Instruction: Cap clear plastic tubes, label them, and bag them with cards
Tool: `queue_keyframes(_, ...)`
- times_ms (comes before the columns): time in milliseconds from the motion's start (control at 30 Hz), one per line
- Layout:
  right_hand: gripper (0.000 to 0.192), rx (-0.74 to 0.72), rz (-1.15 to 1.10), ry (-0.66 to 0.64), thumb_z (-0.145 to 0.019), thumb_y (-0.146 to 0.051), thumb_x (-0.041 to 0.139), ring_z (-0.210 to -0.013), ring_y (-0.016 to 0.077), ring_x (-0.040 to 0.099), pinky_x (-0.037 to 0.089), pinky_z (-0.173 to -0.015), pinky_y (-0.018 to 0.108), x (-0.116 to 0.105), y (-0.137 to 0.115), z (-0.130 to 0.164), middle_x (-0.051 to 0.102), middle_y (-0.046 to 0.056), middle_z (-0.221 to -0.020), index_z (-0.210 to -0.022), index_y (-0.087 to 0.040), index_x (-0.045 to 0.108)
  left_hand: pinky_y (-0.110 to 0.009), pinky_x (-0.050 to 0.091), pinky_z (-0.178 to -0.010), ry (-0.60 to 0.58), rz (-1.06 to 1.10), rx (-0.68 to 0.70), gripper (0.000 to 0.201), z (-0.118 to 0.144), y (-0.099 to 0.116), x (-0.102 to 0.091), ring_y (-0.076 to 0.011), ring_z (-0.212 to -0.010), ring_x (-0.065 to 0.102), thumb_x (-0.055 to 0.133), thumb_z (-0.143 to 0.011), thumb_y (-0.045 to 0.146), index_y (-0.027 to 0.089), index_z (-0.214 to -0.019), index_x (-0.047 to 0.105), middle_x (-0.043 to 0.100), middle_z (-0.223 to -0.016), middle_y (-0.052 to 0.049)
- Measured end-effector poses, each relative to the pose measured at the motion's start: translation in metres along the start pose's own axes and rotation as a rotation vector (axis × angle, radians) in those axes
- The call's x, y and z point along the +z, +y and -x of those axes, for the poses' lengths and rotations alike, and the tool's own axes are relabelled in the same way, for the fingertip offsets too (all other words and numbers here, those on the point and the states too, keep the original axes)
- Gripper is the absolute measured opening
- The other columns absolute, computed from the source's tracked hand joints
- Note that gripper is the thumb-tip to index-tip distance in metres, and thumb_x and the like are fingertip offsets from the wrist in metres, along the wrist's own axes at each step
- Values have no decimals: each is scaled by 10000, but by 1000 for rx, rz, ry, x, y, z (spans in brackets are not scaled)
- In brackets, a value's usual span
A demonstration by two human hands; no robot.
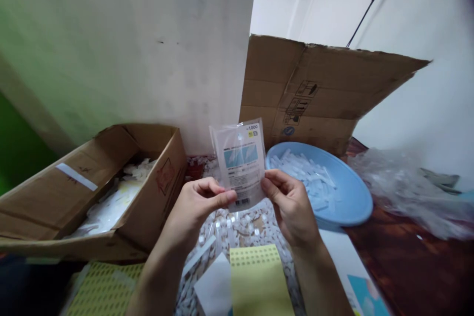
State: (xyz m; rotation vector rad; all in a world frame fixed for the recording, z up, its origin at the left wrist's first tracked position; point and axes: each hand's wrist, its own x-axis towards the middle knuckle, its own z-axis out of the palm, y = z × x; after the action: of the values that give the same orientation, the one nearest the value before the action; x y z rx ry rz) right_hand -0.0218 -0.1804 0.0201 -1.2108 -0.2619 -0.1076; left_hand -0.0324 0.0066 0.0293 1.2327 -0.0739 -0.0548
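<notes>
Between my two hands is a clear plastic packet with a printed card inside, showing a blue panel, small text and a barcode. My left hand pinches its lower left corner, thumb across the front. My right hand grips the lower right edge between thumb and fingers. The packet is held upright, tilted slightly, above a surface strewn with many small whitish strips. Below my hands lies a yellow sheet with rows of small dark marks, beside a white card.
An open cardboard box with white pieces stands at left. A blue basin of pale strips sits at right, near crumpled clear plastic. A large cardboard sheet and a white panel rise behind. Another yellow sheet lies lower left.
</notes>
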Motion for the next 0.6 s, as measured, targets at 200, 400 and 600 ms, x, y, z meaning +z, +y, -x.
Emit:
queue_keyframes(200,112,-78,-595,-55,-815,-142,741,-698,129,713,563,-605,202,-19,-26,-1,760,-18,-791,-883,-229,758,-230,463,-519,-103,61,12,409,5,6,1,-131,-476,576,749,-821,554,164,-699,759,654,-527,-42)
queue_keyframes(400,336,1361,-2529,-2601,-987,-361,430,-854,220,784,441,-404,211,-57,-55,26,725,-87,-638,-962,-312,762,-225,481,-533,16,-20,45,367,-1,8,-5,-141,-501,605,737,-848,492,162,-690,772,679,-567,-62)
queue_keyframes(600,447,425,-3479,-856,-936,-294,496,-794,164,760,333,-450,201,-70,-70,31,641,-83,-449,-539,-284,701,-265,502,-595,-104,-353,80,390,-3,-10,8,-205,-611,673,651,-899,504,172,-741,782,729,-654,-89)
